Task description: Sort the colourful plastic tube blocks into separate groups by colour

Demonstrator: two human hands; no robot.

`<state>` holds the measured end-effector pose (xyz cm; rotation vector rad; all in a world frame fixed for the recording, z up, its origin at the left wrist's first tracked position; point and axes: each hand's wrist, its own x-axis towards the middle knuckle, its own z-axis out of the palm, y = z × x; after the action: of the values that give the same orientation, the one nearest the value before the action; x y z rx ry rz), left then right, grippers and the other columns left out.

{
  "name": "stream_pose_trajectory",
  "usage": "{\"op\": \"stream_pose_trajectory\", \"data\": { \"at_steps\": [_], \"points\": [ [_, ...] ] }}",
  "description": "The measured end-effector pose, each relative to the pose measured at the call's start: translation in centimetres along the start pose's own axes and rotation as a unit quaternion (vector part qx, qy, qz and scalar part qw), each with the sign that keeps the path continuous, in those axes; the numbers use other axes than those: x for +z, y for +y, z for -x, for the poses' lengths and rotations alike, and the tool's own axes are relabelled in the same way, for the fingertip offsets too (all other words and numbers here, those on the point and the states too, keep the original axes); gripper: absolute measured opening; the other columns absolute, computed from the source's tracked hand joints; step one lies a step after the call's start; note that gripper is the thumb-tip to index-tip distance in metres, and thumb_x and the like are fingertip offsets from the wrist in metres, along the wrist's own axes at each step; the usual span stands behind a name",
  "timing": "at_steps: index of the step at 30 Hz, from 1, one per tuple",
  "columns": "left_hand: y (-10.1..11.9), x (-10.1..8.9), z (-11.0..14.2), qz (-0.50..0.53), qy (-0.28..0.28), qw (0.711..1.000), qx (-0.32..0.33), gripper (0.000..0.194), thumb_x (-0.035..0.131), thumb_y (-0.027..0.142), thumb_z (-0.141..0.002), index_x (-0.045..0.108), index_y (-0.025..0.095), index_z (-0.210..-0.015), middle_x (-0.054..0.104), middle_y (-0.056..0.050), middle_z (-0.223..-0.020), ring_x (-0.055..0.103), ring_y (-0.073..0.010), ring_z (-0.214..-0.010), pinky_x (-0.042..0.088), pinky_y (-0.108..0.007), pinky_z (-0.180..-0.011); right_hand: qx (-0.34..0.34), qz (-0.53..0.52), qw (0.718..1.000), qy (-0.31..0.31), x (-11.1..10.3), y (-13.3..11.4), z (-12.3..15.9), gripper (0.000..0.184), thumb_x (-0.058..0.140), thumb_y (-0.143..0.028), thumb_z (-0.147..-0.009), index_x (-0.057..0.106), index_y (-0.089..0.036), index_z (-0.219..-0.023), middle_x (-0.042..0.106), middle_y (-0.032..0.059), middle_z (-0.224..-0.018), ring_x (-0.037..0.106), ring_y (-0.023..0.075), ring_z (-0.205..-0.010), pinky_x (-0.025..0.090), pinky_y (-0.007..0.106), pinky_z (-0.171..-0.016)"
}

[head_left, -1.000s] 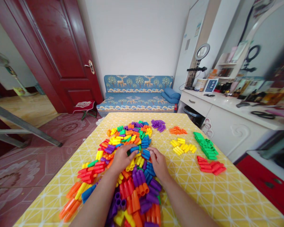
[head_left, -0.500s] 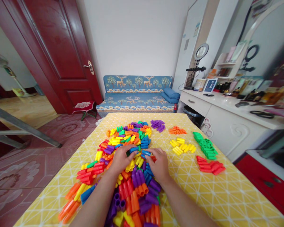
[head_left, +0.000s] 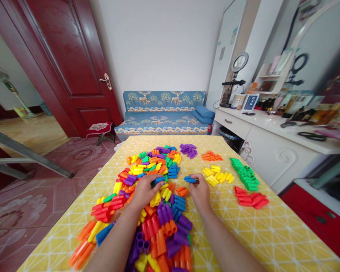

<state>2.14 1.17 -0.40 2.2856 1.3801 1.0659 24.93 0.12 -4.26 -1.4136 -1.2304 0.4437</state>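
Observation:
A blue plastic building piece (head_left: 190, 180), made of joined tubes, is pinched in the fingers of my right hand (head_left: 200, 192), just right of the mixed pile. My left hand (head_left: 145, 190) is closed on another blue building piece (head_left: 159, 180) over the middle of the pile. Under and around my arms spreads the mixed pile of red, orange, yellow, green, blue and purple tube pieces (head_left: 150, 227). A few orange pieces (head_left: 182, 191) lie between my hands, with blue pieces (head_left: 179, 203) just below them.
Sorted groups lie on the yellow tablecloth (head_left: 232, 234): purple pieces (head_left: 188, 150), orange pieces (head_left: 212, 155), yellow pieces (head_left: 218, 175), green pieces (head_left: 244, 174) and red pieces (head_left: 251, 198). A blue sofa (head_left: 164, 113) stands beyond the table, a white dresser (head_left: 277, 139) to the right.
My right hand has moved right, away from the pile, carrying a blue building piece. The left hand stays in place with its blue piece.

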Motion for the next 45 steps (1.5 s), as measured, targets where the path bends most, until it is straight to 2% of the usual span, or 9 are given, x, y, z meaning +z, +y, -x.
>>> {"op": "stream_pose_trajectory", "data": {
  "at_steps": [5,11,17,24,30,34,38,41,45],
  "points": [
    [0.0,0.0,0.0,0.005,-0.001,1.000,-0.005,0.027,0.059,0.036,-0.085,0.071,0.023,-0.105,0.074,-0.005,-0.102,0.069,-0.0233,-0.093,0.052,-0.034,-0.082,-0.084,0.158,0.983,-0.043,-0.5,-0.8,0.3,0.015,0.052,-0.013,-0.067,0.060,-0.022,-0.075,0.066,0.0026,-0.093,0.059,0.0206,-0.095,0.044,0.034,-0.084],
    [0.0,0.0,0.0,0.007,-0.001,1.000,-0.007,0.027,0.060,0.034,-0.084,0.071,0.023,-0.106,0.074,-0.006,-0.104,0.068,-0.0236,-0.094,0.052,-0.035,-0.083,-0.088,0.220,0.971,-0.034,-0.8,-0.4,-0.1,0.014,0.060,-0.021,-0.071,0.064,-0.021,-0.084,0.067,0.0032,-0.085,0.057,0.0221,-0.085,0.043,0.034,-0.078],
    [-0.1,0.0,-0.1,0.006,0.002,1.000,0.001,0.027,0.059,0.032,-0.085,0.071,0.023,-0.107,0.074,-0.006,-0.103,0.068,-0.0239,-0.094,0.053,-0.036,-0.083,-0.135,0.270,0.951,-0.068,-1.8,-1.0,0.3,0.014,0.060,-0.017,-0.073,0.065,-0.022,-0.085,0.065,0.0047,-0.088,0.057,0.0213,-0.085,0.042,0.032,-0.076],
    [-0.3,0.1,-0.1,0.012,0.006,1.000,-0.002,0.026,0.060,0.033,-0.084,0.071,0.025,-0.106,0.074,-0.004,-0.104,0.069,-0.0233,-0.093,0.053,-0.035,-0.083,-0.126,0.371,0.911,-0.126,-7.7,-1.0,1.0,0.011,0.063,-0.016,-0.067,0.064,-0.024,-0.074,0.065,0.0024,-0.079,0.057,0.0213,-0.080,0.039,0.030,-0.069],
    [-0.3,0.2,-0.1,0.016,0.001,1.000,-0.003,0.025,0.060,0.033,-0.084,0.071,0.024,-0.104,0.074,-0.005,-0.102,0.069,-0.0234,-0.093,0.053,-0.035,-0.082,-0.104,0.373,0.908,-0.158,-11.4,-0.8,0.8,0.008,0.063,-0.018,-0.066,0.064,-0.025,-0.063,0.064,0.0012,-0.071,0.057,0.0208,-0.076,0.040,0.031,-0.067],
    [-0.2,0.0,0.0,0.009,-0.006,1.000,0.001,0.028,0.057,0.030,-0.085,0.070,0.024,-0.109,0.074,-0.005,-0.104,0.068,-0.0231,-0.095,0.052,-0.034,-0.084,-0.139,0.293,0.935,-0.148,-9.5,-2.7,0.3,0.008,0.061,-0.020,-0.071,0.066,-0.025,-0.068,0.067,0.0026,-0.083,0.059,0.0225,-0.085,0.043,0.037,-0.080],
    [-0.3,-0.2,0.1,0.000,-0.015,1.000,0.004,0.034,0.054,0.019,-0.081,0.068,0.024,-0.112,0.072,-0.005,-0.110,0.067,-0.0249,-0.101,0.051,-0.038,-0.089,-0.157,0.120,0.962,-0.188,-4.2,-4.9,0.5,0.011,0.057,-0.016,-0.075,0.065,-0.023,-0.077,0.066,0.0029,-0.088,0.061,0.0190,-0.084,0.047,0.033,-0.080],
    [-0.4,-0.1,0.2,0.022,-0.012,1.000,0.005,0.041,0.054,0.013,-0.078,0.066,0.023,-0.115,0.071,-0.006,-0.113,0.066,-0.0248,-0.103,0.050,-0.039,-0.091,-0.118,0.020,0.970,-0.213,0.2,-5.6,1.4,0.028,0.056,-0.014,-0.073,0.065,-0.022,-0.099,0.065,0.0039,-0.101,0.063,0.0158,-0.078,0.051,0.030,-0.075],
    [-0.6,0.2,0.2,0.094,-0.006,0.996,0.008,0.050,0.055,0.007,-0.073,0.060,0.023,-0.121,0.069,-0.005,-0.117,0.065,-0.0229,-0.106,0.050,-0.037,-0.094,-0.126,-0.054,0.966,-0.217,3.7,-5.7,2.5,0.050,0.058,-0.016,-0.076,0.055,-0.026,-0.125,0.059,0.0055,-0.124,0.061,0.0198,-0.102,0.050,0.034,-0.087]
  ]
}}
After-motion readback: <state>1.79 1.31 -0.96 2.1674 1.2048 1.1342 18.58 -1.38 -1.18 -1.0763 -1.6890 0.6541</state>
